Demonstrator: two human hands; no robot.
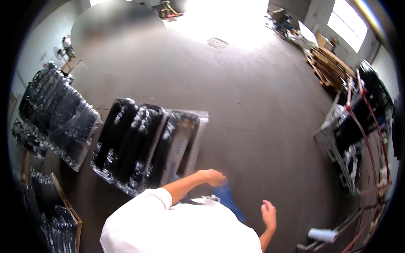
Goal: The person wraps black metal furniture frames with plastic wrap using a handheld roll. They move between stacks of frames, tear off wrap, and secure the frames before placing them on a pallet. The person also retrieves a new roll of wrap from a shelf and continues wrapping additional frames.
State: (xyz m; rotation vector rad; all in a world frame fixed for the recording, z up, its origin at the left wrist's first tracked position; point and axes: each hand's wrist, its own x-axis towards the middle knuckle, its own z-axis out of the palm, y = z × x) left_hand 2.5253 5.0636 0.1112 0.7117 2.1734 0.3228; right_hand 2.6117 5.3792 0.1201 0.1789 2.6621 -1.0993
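My left hand (pixel 214 177) is out in front of my body with its fingers curled closed. Whether it holds anything is hidden. Directly below it shows blue fabric (pixel 228 201), and I cannot tell if it is my trouser leg or a separate cloth. Nearest to this hand is a pallet-sized stack of long black parts (pixel 141 126) in shiny clear film, standing apart from it on the left. My right hand (pixel 268 214) hangs lower at my right side, fingers loosely bent and partly apart, with nothing seen in it.
More film-wrapped black stacks (pixel 63 114) stand at the left, and one (pixel 55 211) sits on a wooden pallet nearby. On the right are metal racks with red bars (pixel 367 135), a white roll (pixel 322 235) and piled wooden boards (pixel 329 67). A blurred oval hides the far left.
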